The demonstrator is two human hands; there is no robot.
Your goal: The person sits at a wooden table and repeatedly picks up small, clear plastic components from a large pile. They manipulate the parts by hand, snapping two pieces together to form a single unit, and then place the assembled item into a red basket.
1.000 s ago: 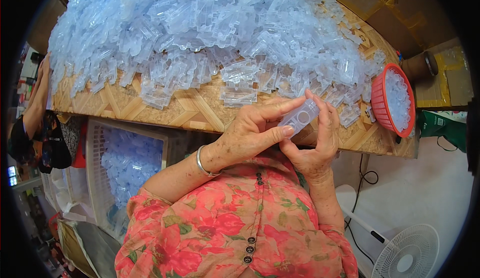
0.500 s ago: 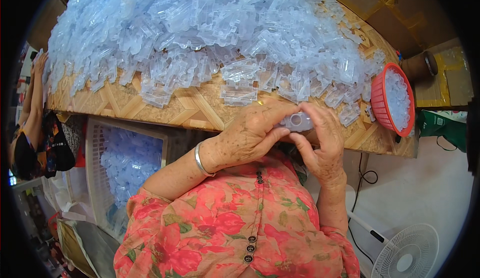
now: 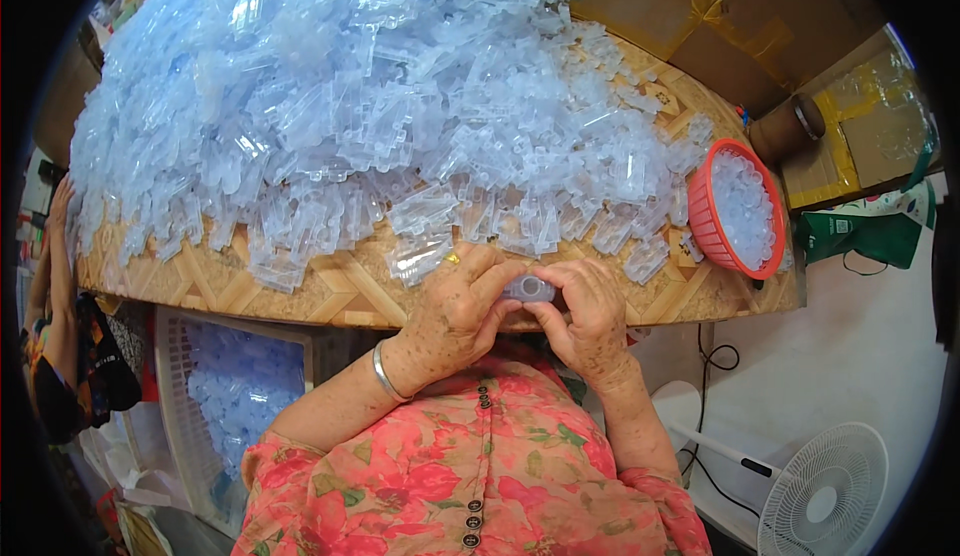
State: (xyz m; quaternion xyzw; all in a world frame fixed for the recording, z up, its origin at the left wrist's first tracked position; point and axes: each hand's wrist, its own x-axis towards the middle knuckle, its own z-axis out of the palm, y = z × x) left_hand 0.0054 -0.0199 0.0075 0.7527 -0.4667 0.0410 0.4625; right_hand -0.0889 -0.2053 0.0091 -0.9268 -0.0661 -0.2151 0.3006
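Woven bamboo-pattern tabletop (image 3: 340,291) carries a large heap of clear pale-blue moulded plastic pieces (image 3: 380,106), with a round red plastic basket of small clear parts (image 3: 740,211) at 3 o'clock of the heap. At the table's near edge, at 6 o'clock of the heap, the left hand (image 3: 455,316) and right hand (image 3: 590,316) both pinch one small clear plastic piece (image 3: 528,289) between thumbs and fingertips. Uneven finger pressure risks the piece springing free over the edge, and a forearm nudging the heap risks loose pieces sliding off.

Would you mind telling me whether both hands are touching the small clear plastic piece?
Touching. The head view shows the left hand and right hand pinching the clear plastic piece between their fingers.
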